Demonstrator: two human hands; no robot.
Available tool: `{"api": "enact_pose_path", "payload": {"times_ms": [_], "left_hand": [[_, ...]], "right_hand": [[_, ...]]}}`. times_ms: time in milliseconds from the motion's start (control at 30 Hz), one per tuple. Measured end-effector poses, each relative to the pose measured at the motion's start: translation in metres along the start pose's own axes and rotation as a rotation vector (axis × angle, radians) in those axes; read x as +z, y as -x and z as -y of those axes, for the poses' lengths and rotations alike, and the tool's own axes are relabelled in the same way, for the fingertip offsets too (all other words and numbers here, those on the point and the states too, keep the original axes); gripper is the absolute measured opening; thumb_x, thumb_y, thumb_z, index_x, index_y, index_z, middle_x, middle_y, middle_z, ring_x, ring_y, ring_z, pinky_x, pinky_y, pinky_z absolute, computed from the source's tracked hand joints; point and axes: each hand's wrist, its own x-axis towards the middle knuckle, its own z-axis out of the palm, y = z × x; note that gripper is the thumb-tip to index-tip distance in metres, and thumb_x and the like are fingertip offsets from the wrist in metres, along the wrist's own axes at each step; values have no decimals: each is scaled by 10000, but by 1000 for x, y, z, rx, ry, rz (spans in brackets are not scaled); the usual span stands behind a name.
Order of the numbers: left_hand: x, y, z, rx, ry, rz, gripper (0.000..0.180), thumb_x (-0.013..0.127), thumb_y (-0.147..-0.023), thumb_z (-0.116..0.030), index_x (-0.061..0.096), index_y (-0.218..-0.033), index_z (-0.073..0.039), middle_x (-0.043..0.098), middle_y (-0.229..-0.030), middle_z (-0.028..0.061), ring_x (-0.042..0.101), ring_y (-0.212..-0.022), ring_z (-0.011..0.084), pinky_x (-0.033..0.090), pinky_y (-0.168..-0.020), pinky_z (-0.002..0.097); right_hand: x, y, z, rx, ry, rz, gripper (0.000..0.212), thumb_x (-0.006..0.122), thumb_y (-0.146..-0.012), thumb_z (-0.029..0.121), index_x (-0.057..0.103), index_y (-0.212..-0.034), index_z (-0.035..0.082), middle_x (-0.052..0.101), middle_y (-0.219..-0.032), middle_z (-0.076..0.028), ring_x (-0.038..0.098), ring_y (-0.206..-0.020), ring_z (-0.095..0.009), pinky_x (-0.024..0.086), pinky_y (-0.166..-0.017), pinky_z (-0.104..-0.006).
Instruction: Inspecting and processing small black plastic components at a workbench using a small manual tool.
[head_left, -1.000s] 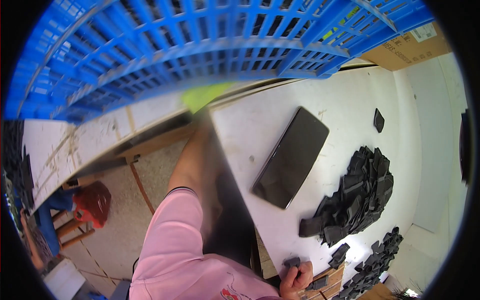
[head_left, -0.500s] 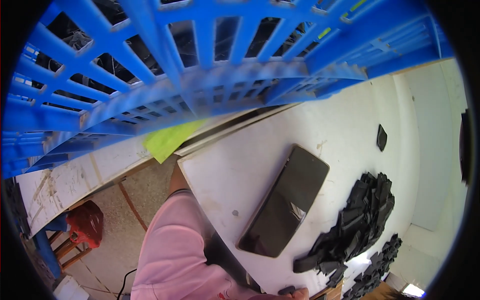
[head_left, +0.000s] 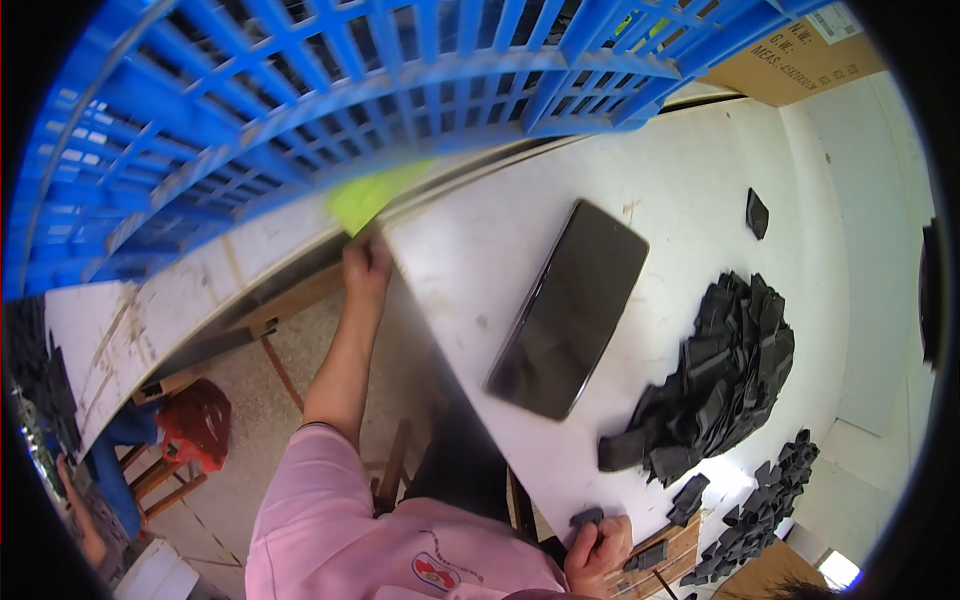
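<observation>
My left hand [head_left: 365, 268] reaches up at the far-left corner of the white table [head_left: 470, 250]. Its fingers close on the lower edge of a yellow-green sheet [head_left: 375, 193] that sticks out under the blue slatted crate [head_left: 330, 120]. My right hand [head_left: 598, 548] rests at the table's near edge, with its fingers curled around a small black piece [head_left: 587, 517]. A flat dark rectangular panel [head_left: 568, 308] lies at an angle on the table between the two hands.
A heap of black pieces [head_left: 720, 375] lies right of the panel, with more [head_left: 765, 505] near the front and one alone [head_left: 757, 213] at the back. A cardboard box [head_left: 800, 50] stands at the top right. A red stool [head_left: 195, 420] stands on the floor at the left.
The view has dropped back from the crate. My left arm, hidden half a second ago, is stretched to the yellow-green sheet again. My right hand stays at the table's near edge.
</observation>
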Motion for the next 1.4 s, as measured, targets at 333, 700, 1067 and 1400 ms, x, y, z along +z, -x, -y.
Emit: {"api": "enact_pose_path", "payload": {"times_ms": [333, 700, 1067, 1400], "left_hand": [[-18, 243, -104, 117, 154, 30, 185, 466, -655, -18, 493, -835, 16, 565, -868, 124, 490, -686, 215, 375, -594, 312], [0, 319, -150, 259, 54, 86, 295, 426, -708, -20, 485, -987, 56, 555, -1032, 171, 536, -898, 278, 433, -750, 380], [46, 354, -175, 229, 44, 382, 296, 402, -760, 4, 463, -1038, 87, 523, -1099, 205, 510, -983, 296, 366, -887, 427], [49, 398, -238, 321, -83, 303, 328, 398, -746, -39, 444, -1037, 105, 527, -1053, 212, 512, -914, 295, 394, -815, 395]], "right_hand": [[-1, 17, -9, -59, -105, -52, 135, 535, -771, 47, 448, -679, 2, 426, -590, -123, 412, -508, -290, 311, -459, -370], [1, 13, -7, -112, -133, -125, 119, 568, -775, 65, 484, -707, 16, 446, -595, -110, 446, -523, -282, 341, -472, -367], [5, 13, -10, -166, -69, -172, 132, 567, -787, 138, 494, -732, 43, 492, -652, -96, 493, -586, -282, 375, -502, -376], [4, 13, -11, -207, -35, -193, 136, 557, -791, 157, 490, -733, 53, 490, -672, -84, 500, -618, -267, 390, -509, -368]]}}
